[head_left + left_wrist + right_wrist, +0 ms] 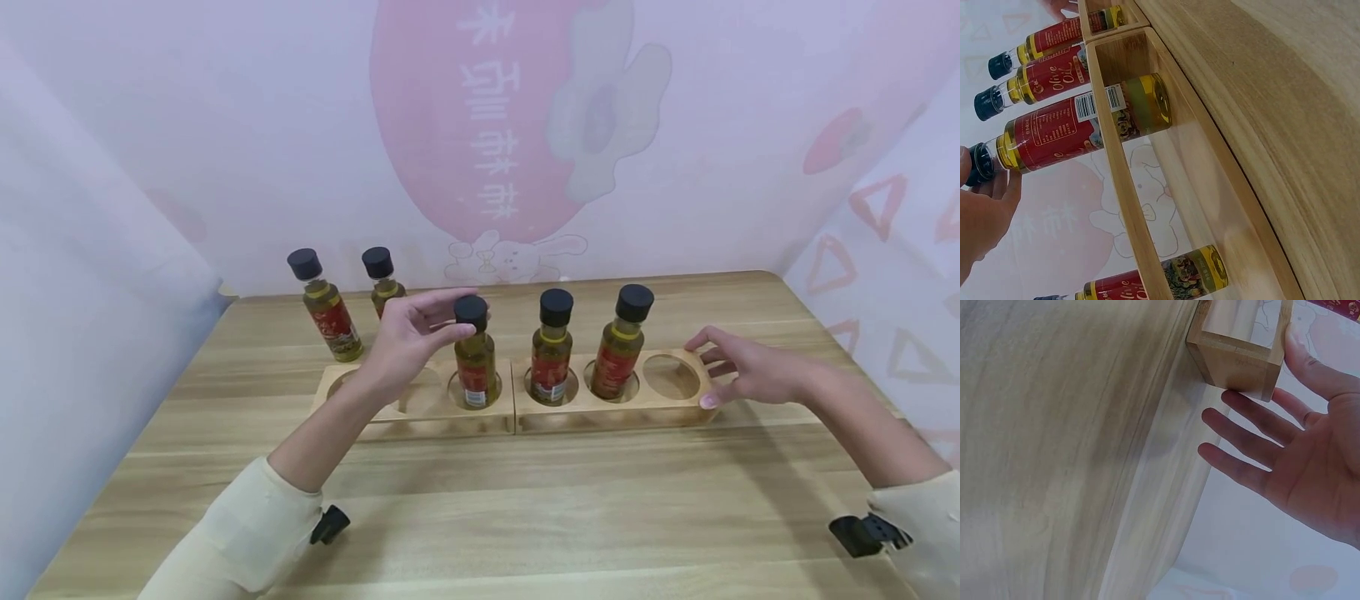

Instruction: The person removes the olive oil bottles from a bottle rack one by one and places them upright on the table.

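Observation:
My left hand (pixel 401 337) pinches the black cap of an olive oil bottle (pixel 476 373) between thumb and fingers. That bottle, red-labelled with yellow-green oil, stands upright in the right-hand hole of the left wooden bottle rack (pixel 431 429). In the left wrist view, the bottle's base (pixel 1159 103) is down inside the rack. At the far end of the right wooden bottle rack (pixel 615 419), my right hand (pixel 761 371) grips the two corners with thumb and index finger. Its other fingers (pixel 1241 428) stretch loosely beside the end panel. The hole nearest that hand holds no bottle.
Two matching bottles, one in the left hole (pixel 551 362) and one in the middle hole (pixel 618 358), fill part of the right rack. Two more bottles, the left one (pixel 333 321) and its neighbour (pixel 384 287), stand behind the left rack. A printed curtain (pixel 262 125) hangs behind the wooden table (pixel 562 517).

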The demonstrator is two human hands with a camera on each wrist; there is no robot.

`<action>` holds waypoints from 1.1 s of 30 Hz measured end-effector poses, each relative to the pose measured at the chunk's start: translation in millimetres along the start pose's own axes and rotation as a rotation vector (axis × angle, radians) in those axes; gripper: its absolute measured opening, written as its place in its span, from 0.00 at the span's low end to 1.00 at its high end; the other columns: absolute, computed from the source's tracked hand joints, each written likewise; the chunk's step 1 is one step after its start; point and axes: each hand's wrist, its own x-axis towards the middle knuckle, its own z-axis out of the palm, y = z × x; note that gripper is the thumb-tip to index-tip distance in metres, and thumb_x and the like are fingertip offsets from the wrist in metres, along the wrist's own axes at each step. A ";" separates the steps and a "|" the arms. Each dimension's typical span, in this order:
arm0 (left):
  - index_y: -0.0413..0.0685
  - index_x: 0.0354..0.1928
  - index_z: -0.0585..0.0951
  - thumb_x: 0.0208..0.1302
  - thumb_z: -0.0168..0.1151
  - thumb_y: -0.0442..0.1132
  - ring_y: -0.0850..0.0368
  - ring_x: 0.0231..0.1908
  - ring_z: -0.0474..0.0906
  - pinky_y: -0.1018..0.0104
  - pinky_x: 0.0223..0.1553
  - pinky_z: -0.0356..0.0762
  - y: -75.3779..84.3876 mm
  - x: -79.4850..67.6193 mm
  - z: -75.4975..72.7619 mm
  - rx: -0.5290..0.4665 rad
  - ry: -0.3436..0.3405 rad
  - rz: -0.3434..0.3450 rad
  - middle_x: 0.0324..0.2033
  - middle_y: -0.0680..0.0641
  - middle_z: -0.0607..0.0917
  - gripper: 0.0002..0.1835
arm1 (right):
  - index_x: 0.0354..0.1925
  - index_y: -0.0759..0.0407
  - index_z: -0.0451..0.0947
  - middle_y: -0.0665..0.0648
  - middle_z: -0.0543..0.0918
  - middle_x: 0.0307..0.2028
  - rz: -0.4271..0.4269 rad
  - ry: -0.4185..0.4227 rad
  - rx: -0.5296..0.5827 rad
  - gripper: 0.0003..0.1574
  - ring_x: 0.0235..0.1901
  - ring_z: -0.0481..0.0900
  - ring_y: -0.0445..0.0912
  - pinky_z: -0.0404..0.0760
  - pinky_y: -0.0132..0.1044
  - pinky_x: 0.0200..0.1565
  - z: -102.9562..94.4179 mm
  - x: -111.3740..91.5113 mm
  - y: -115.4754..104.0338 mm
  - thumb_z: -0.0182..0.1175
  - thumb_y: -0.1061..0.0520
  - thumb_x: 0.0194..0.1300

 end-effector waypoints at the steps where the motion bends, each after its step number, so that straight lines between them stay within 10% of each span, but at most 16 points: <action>1: 0.32 0.64 0.80 0.66 0.66 0.22 0.59 0.50 0.88 0.62 0.58 0.84 -0.5 0.3 0.1 -0.004 -0.001 0.004 0.50 0.42 0.90 0.23 | 0.63 0.72 0.57 0.84 0.70 0.63 -0.004 0.003 0.001 0.42 0.61 0.73 0.79 0.78 0.69 0.59 0.1 -0.5 0.5 0.74 0.62 0.63; 18: 0.28 0.62 0.80 0.65 0.67 0.21 0.62 0.47 0.87 0.64 0.57 0.84 4.2 7.9 3.0 -0.025 0.064 0.051 0.42 0.58 0.91 0.23 | 0.63 0.73 0.57 0.85 0.69 0.64 -0.034 0.010 0.062 0.43 0.62 0.71 0.80 0.79 0.68 0.58 0.8 0.4 9.0 0.73 0.64 0.63; 33: 0.32 0.64 0.80 0.68 0.66 0.24 0.64 0.48 0.87 0.65 0.60 0.82 15.1 17.6 -3.1 -0.029 0.137 0.061 0.47 0.50 0.91 0.22 | 0.63 0.72 0.57 0.83 0.69 0.65 -0.032 0.007 0.089 0.42 0.62 0.72 0.78 0.79 0.66 0.59 0.3 1.1 10.8 0.73 0.65 0.62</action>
